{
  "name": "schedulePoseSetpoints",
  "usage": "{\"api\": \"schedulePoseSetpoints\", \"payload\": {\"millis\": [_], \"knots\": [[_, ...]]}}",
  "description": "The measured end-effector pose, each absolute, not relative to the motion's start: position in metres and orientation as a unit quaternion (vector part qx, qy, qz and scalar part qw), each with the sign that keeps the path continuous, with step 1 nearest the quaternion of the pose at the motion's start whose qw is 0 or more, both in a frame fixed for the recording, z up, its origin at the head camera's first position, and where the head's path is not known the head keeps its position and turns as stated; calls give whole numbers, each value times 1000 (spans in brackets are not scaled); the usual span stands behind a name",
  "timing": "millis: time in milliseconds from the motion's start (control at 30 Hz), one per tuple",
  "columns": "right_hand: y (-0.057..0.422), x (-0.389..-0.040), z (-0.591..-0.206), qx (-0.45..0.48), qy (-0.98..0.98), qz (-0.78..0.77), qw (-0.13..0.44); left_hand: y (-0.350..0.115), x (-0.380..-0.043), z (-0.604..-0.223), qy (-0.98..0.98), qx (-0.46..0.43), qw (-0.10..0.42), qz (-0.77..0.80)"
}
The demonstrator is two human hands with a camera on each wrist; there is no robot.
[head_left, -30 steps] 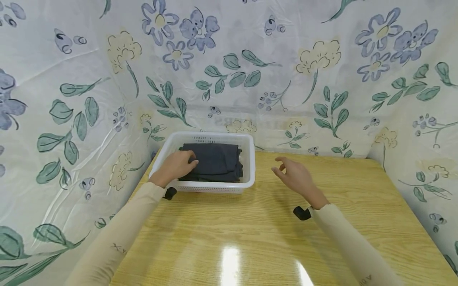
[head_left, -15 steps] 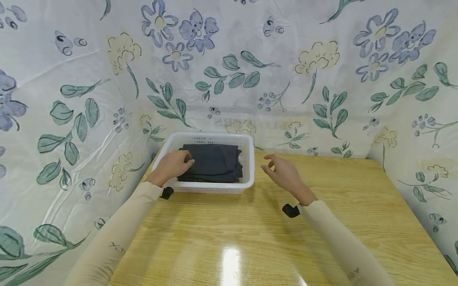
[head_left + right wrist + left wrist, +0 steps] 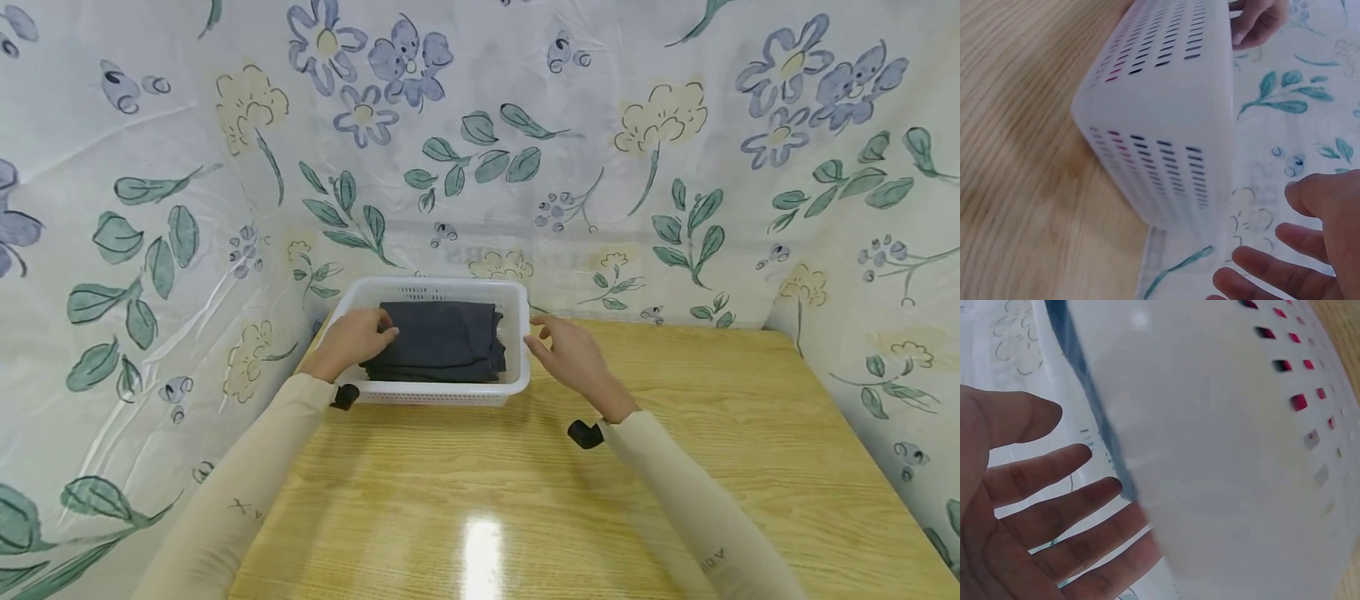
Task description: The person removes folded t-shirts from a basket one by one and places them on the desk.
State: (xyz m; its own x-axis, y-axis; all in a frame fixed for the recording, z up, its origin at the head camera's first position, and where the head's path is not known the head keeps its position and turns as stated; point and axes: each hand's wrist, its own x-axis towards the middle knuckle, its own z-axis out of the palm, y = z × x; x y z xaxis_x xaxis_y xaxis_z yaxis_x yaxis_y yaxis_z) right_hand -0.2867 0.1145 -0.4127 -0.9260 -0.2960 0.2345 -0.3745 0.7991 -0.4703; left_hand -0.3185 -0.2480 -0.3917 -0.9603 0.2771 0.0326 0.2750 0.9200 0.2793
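Observation:
A white plastic basket (image 3: 435, 388) with slotted walls stands at the table's back left. Dark folded cloth (image 3: 442, 337) lies stacked inside it. My left hand (image 3: 352, 337) hovers over the basket's left end, fingertips overlapping the cloth's edge in the head view. In the left wrist view, the left hand (image 3: 1041, 531) has its fingers spread apart near the basket's rim, holding nothing. My right hand (image 3: 573, 358) is at the basket's right side, fingertips right at the rim. The right wrist view shows that hand (image 3: 1344, 219) with loosely extended fingers beside the basket wall (image 3: 1154, 106).
The basket stands on a wood-grain table (image 3: 450, 467), near its back edge. Floral sheeting (image 3: 577, 167) hangs behind the table and on both sides. Something red (image 3: 1298, 402) shows through the basket's holes in the left wrist view.
My right hand has moved left, from over the table to the basket's right rim. My left hand has drawn slightly left, off the cloth's middle. The basket and cloth have stayed in place.

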Motion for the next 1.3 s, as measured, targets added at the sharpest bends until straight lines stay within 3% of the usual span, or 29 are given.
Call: {"api": "schedulePoseSetpoints", "payload": {"millis": [300,633,900,1300], "knots": [[85,-293,-405,200,-937,273,87,-253,-324,-394,978,124,18,167],[51,-299,-402,212,-936,276,54,-256,-322,-386,974,102,41,199],[37,-301,-404,195,-950,244,7,-262,-323,-378,959,56,118,253],[28,-308,-411,166,-958,227,-44,-267,-326,-374,920,21,181,348]]}}
